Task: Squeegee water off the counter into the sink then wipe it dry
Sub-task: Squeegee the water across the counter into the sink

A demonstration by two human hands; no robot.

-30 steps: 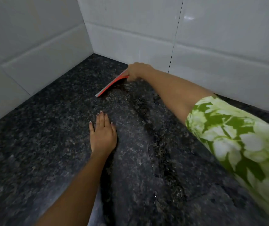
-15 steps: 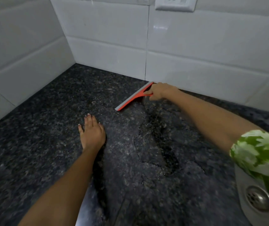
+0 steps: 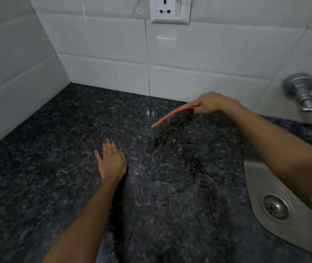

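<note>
My right hand [image 3: 213,103] grips the handle of a red squeegee [image 3: 172,115] near the back wall; its blade slants down to the left onto the dark speckled granite counter [image 3: 43,164]. A patch of water [image 3: 177,160] spreads on the counter below the blade, towards the steel sink [image 3: 265,221] at the lower right. My left hand [image 3: 111,161] lies flat on the counter, fingers apart, left of the water.
White tiled walls [image 3: 104,50] close the counter at the back and left. A white power socket [image 3: 170,10] sits on the back wall. A chrome tap [image 3: 303,93] sticks out at the right above the sink, whose drain [image 3: 275,206] shows.
My right hand has drawn the squeegee to the right along the back of the counter, towards the sink. The view has shifted right, so sink, tap and socket now show. My left hand stays flat.
</note>
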